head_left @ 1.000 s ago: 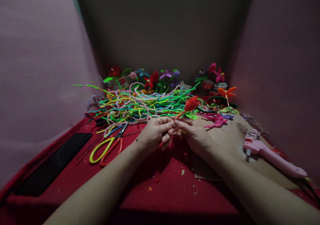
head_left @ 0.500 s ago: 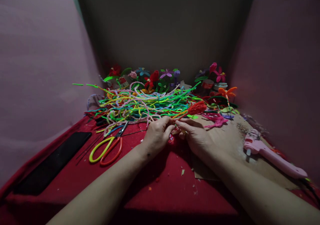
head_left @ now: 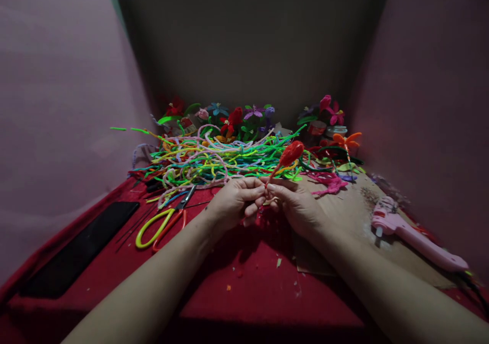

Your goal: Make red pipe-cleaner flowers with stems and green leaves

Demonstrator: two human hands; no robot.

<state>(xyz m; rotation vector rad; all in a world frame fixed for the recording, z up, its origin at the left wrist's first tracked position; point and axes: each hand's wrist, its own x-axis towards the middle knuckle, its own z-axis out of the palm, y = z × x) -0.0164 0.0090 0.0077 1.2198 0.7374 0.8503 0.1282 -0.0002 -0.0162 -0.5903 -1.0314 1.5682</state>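
Note:
Between my two hands stands a red pipe-cleaner flower bud (head_left: 292, 153), its thin red stem running down into my fingertips. My left hand (head_left: 237, 200) is closed, pinching the lower stem between thumb and forefinger. From the other side my right hand (head_left: 296, 204) also pinches the stem, its fingertips touching or nearly touching the left ones. The stem's lower end is mostly hidden by the fingers. Just behind the hands lies a heap of coloured pipe cleaners (head_left: 214, 155). Scissors (head_left: 168, 224) with yellow and red handles lie left of my left hand, partly covered by that forearm.
A black phone-like slab (head_left: 82, 249) lies on the red cloth (head_left: 237, 293) at left. On the right, a pink glue gun (head_left: 416, 239) rests on a brown board (head_left: 351, 221). Finished pipe-cleaner flowers (head_left: 254, 112) stand along the back. A pink pipe-cleaner piece (head_left: 330, 183) lies right of the hands.
The red bud has tilted more upright and shifted slightly left. My left hand has turned, its fingers now showing lower around the stem, and its forearm covers more of the scissors.

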